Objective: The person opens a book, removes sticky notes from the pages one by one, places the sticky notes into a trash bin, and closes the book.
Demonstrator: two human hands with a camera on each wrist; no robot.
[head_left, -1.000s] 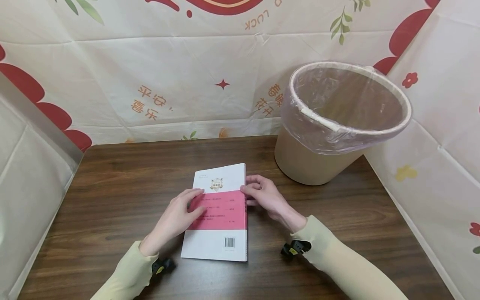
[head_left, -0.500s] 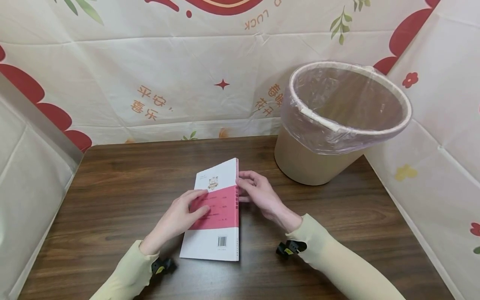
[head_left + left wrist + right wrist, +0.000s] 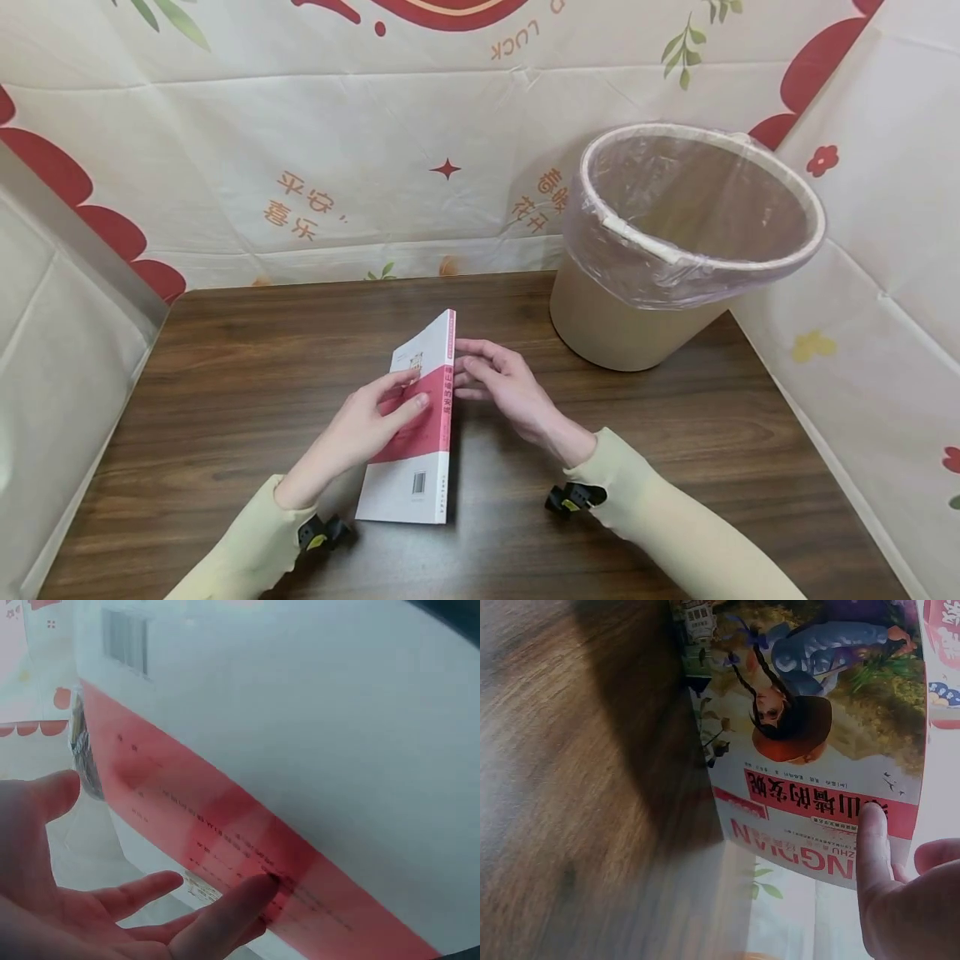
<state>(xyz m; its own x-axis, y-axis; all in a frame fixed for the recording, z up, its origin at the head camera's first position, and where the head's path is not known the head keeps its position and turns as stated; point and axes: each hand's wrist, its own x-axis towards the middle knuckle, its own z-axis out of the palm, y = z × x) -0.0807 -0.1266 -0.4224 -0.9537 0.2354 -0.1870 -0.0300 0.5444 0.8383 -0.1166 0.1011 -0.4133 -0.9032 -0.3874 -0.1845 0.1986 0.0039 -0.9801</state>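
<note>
A white and pink paperback book (image 3: 406, 472) stands tilted on the table, its spine raised at the right and its back cover facing my left hand. My left hand (image 3: 367, 423) lies against the back cover; in the left wrist view, its extended fingers (image 3: 225, 919) reach over the pink band. On the spine side is my right hand (image 3: 510, 392). In the right wrist view, one straight finger (image 3: 872, 847) touches the illustrated front cover (image 3: 810, 795) near the title. My other right fingers are partly hidden.
A beige waste bin (image 3: 622, 321) with a clear plastic liner stands at the table's back right. Printed cloth (image 3: 375, 125) hangs behind and along the sides. The brown wooden table (image 3: 247, 375) extends around the book.
The book's spine edge has risen and swung left, tilting the book from nearly flat. My right hand has moved left with it; my left hand stays against the back cover.
</note>
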